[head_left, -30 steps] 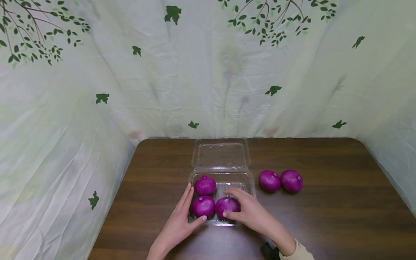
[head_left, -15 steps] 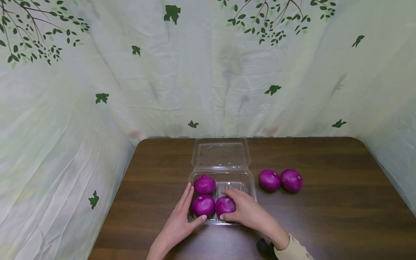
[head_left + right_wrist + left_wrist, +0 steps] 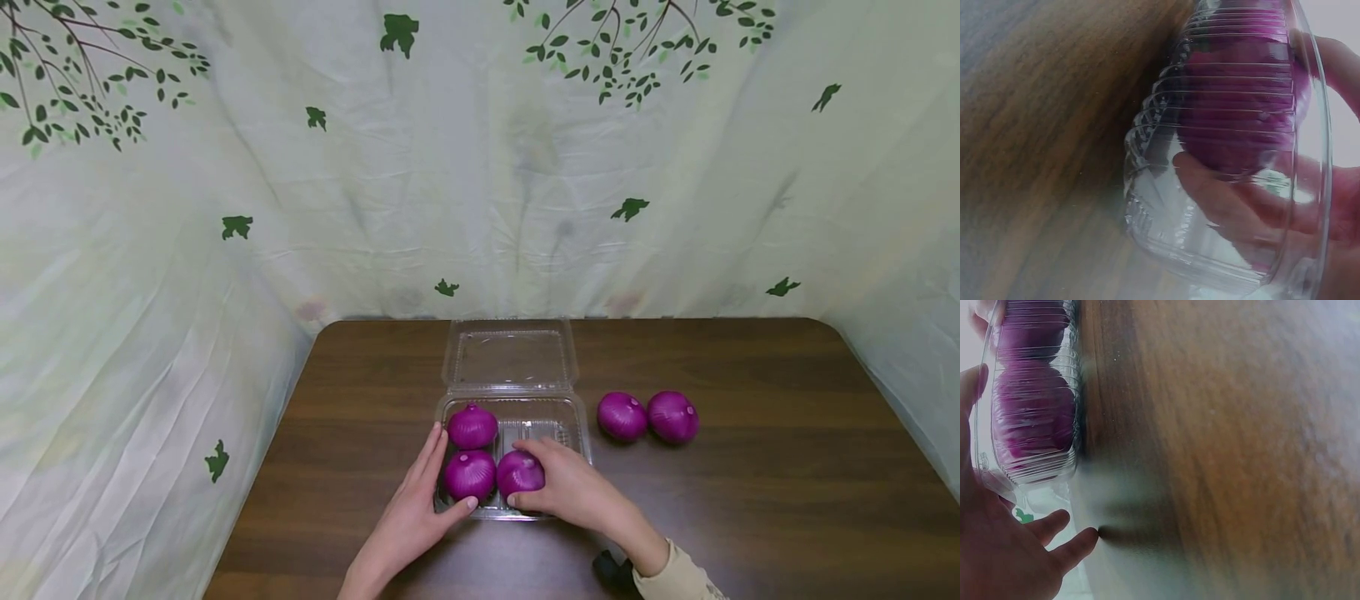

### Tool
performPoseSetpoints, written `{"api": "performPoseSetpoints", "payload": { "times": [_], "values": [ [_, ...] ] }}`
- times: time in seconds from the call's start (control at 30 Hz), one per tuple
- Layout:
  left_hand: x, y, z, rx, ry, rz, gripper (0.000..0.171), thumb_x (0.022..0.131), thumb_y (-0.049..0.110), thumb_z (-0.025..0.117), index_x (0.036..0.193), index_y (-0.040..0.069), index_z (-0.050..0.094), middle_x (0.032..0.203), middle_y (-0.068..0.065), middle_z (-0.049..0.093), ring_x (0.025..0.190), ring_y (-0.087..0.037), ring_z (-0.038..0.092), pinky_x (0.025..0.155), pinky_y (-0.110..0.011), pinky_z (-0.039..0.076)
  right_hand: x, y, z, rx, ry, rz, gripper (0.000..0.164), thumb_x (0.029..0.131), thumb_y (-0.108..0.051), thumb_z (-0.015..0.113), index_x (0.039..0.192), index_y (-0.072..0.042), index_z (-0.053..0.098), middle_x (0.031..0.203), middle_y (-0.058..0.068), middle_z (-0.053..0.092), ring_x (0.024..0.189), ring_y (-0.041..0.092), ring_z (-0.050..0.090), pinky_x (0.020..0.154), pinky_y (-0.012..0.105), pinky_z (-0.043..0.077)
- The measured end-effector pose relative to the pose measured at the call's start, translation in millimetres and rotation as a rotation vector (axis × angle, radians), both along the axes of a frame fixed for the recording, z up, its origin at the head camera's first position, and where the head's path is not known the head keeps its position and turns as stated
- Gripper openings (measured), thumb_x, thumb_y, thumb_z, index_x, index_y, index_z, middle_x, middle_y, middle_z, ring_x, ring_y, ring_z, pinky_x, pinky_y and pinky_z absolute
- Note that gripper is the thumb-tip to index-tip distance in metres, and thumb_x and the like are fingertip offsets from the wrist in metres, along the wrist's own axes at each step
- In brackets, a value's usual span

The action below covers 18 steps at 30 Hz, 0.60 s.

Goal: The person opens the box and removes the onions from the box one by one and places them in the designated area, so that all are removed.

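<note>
A clear plastic clamshell container (image 3: 527, 515) lies open on the table with three red onions inside. One onion (image 3: 472, 427) sits at its back left and another (image 3: 470, 476) at its front left. At the front right, my right hand (image 3: 573, 492) grips the third onion (image 3: 519, 475) between thumb and fingers; the right wrist view shows this through the ribbed wall. My left hand (image 3: 408, 512) rests against the container's left side, fingers straight and thumb at the front rim. In the left wrist view, two spread fingers (image 3: 1075, 550) reach past the container's corner toward the table.
Two more red onions, one (image 3: 622, 417) beside the other (image 3: 673, 417), lie on the brown wooden table (image 3: 787, 467) right of the container. The container's lid (image 3: 510, 357) lies folded back toward a leaf-patterned curtain (image 3: 480, 167) behind the table.
My right hand has shifted slightly left with its onion, closer to the front-left onion. During the last half second it has barely moved. My left hand has stayed in place.
</note>
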State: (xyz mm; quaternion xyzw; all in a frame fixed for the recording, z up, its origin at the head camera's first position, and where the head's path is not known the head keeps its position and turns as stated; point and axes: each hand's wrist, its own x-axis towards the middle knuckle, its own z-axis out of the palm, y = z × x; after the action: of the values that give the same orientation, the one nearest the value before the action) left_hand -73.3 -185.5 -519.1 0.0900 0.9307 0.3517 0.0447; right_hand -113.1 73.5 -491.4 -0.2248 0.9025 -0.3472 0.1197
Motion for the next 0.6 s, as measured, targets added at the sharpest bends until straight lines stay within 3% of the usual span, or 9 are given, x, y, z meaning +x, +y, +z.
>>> {"api": "performPoseSetpoints", "payload": {
  "times": [0.27, 0.6],
  "values": [
    [-0.2, 0.6, 2.3, -0.008, -0.005, 0.003, 0.1, 0.083, 0.059, 0.07, 0.159, 0.025, 0.016, 0.164, 0.01, 0.004, 0.146, -0.029, 0.023, 0.106, -0.061, 0.032, -0.5, 1.6, -5.7, -0.11, -0.012, -0.051, 0.074, 0.076, -0.045, 0.082, 0.137, -0.014, 0.056, 0.117, 0.0, 0.055, 0.094, 0.013, 0.059, 0.077, 0.033, 0.053],
    [-0.3, 0.0, 2.2, -0.001, -0.005, -0.006, 0.099, 0.083, 0.058, 0.071, 0.159, 0.025, 0.016, 0.164, 0.009, 0.004, 0.146, -0.029, 0.023, 0.106, -0.061, 0.033, -0.9, 3.1, -7.6, -0.287, -0.022, -0.131, 0.072, 0.072, -0.035, 0.088, 0.134, -0.017, 0.056, 0.119, -0.006, 0.05, 0.098, 0.012, 0.058, 0.084, 0.034, 0.052]
  ]
}}
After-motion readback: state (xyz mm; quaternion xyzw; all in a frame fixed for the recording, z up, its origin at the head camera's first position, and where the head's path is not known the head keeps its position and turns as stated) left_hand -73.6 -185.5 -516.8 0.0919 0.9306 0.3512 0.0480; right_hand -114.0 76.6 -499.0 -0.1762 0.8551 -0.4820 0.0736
